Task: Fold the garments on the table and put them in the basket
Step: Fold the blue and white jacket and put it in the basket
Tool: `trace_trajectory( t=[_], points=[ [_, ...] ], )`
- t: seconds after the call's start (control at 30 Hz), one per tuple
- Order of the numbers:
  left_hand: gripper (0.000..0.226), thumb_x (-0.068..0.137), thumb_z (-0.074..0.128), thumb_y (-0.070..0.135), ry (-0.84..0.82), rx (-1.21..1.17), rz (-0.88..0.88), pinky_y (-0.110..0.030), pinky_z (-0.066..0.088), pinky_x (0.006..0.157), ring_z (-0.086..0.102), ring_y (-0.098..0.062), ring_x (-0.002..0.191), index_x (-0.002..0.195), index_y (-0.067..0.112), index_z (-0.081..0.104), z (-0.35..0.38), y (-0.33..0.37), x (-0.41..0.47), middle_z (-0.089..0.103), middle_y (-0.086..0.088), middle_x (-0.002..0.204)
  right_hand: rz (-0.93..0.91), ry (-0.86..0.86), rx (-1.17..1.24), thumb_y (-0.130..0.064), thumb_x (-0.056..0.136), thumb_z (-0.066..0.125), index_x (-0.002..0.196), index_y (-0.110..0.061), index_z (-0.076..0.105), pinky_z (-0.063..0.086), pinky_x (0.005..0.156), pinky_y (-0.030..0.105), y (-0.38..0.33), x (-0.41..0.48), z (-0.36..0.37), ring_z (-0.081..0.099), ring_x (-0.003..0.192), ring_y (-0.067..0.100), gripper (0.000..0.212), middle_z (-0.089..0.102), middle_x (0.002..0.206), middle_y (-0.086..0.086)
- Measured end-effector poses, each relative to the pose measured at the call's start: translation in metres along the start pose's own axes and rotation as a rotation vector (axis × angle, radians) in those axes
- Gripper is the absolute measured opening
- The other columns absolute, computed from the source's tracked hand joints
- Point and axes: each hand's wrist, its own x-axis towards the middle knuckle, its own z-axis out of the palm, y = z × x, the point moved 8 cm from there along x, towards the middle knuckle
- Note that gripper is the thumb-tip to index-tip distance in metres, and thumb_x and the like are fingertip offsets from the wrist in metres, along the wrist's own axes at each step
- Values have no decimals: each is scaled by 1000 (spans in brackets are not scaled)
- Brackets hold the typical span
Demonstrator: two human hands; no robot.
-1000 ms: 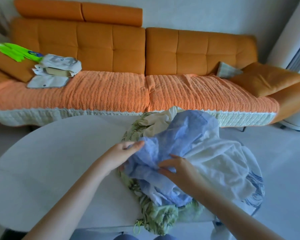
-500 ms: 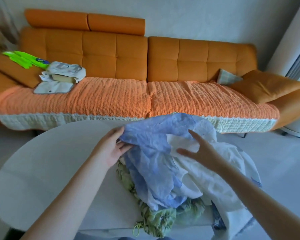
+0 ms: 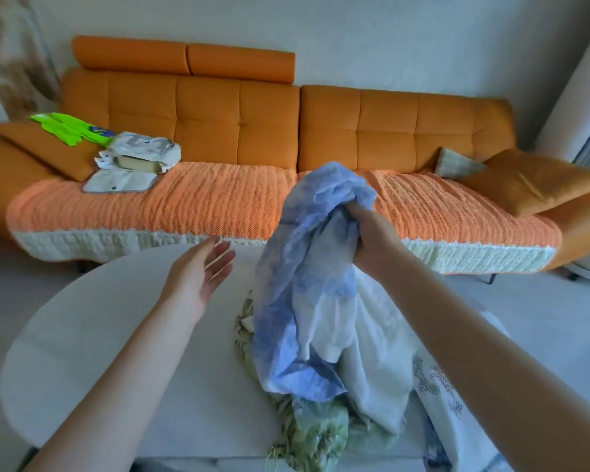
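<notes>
- Green leaf-print garment: lies crumpled on the table, below and nearer than both hands, at the bottom of the pile.
- White garment: heaped under the right forearm.
- Blue garment: hangs from the right hand, bunched at the top. The lift probably serves to separate it from the pile for folding.
- Right hand: fist clenched round the blue cloth, arm extended forward and held high.
- Left hand: just left of the hanging cloth, palm inward, fingers straight, holding nothing.
- Basket: not in view. Sofa: beyond both hands.
</notes>
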Motion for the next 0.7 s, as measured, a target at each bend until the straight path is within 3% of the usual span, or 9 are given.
trace_trajectory(
  t=[0.1, 0.23, 0.27, 0.33, 0.37, 0.47, 0.53, 0.63, 0.7],
  points=[
    [25, 97, 46, 30, 55, 167, -126, -32, 40, 86, 55, -21, 111, 120, 22, 54, -36, -28, 9, 55, -5, 130, 6, -170, 155, -29, 100, 36, 93, -12, 60, 55, 78, 27, -40, 6, 35, 68, 81, 15, 31, 69, 84, 4],
    [58, 71, 72, 38, -133, 286, -393, -52, 52, 84, 61, -33, 96, 121, 13, 57, -55, -84, 13, 60, -19, 119, -129, -210, 344, -32, 100, 32, 81, -7, 67, 57, 72, 33, -96, 22, 47, 70, 78, 22, 47, 70, 81, 9],
    [50, 72, 67, 40, -154, 195, -415, -51, 55, 75, 65, -32, 87, 110, 9, 65, -49, -87, 6, 65, -20, 109, -130, -164, 344, -34, 99, 35, 82, -8, 69, 58, 67, 34, -98, 28, 37, 70, 77, 23, 46, 71, 81, 10],
    [53, 83, 44, 51, -290, -17, -478, -36, 57, 58, 68, -26, 68, 85, 8, 75, -24, -93, -3, 71, -14, 85, -49, -49, 95, -38, 94, 49, 102, -12, 65, 57, 64, 39, -77, 45, 3, 69, 88, 27, 32, 69, 92, 8],
    [54, 84, 40, 49, -357, -39, -465, -29, 55, 55, 68, -22, 63, 79, 9, 76, -7, -88, -14, 71, -10, 77, 57, 5, -128, -40, 89, 57, 117, -16, 59, 54, 69, 42, -54, 49, -20, 64, 96, 31, 36, 64, 101, 7],
    [27, 83, 55, 33, -433, 27, -333, -23, 53, 59, 68, -14, 72, 90, 13, 72, 2, -82, -12, 71, -7, 84, 310, 262, -568, -30, 81, 68, 135, -13, 44, 41, 93, 52, 8, 37, -111, 47, 119, 35, 61, 47, 126, 8],
    [34, 72, 72, 33, -332, 11, -313, -22, 54, 64, 68, -10, 76, 98, 11, 70, -16, -87, -3, 73, -5, 87, 310, 356, -629, -20, 83, 68, 139, -8, 36, 36, 100, 50, 28, 21, -149, 40, 127, 35, 66, 42, 138, 16],
    [22, 91, 49, 13, -263, -35, -297, -24, 55, 58, 68, -14, 69, 109, 11, 60, -33, -92, 2, 72, -6, 81, 232, 306, -676, -21, 87, 64, 145, -12, 30, 34, 102, 47, 42, 3, -153, 36, 131, 32, 68, 32, 148, 14],
    [23, 90, 46, 9, -290, -73, -247, -24, 55, 56, 69, -15, 69, 109, 8, 60, -27, -84, -1, 72, -7, 82, 144, 199, -750, -34, 86, 63, 144, -19, 34, 34, 103, 44, 44, -1, -127, 35, 133, 27, 67, 30, 151, 7]
  ],
)
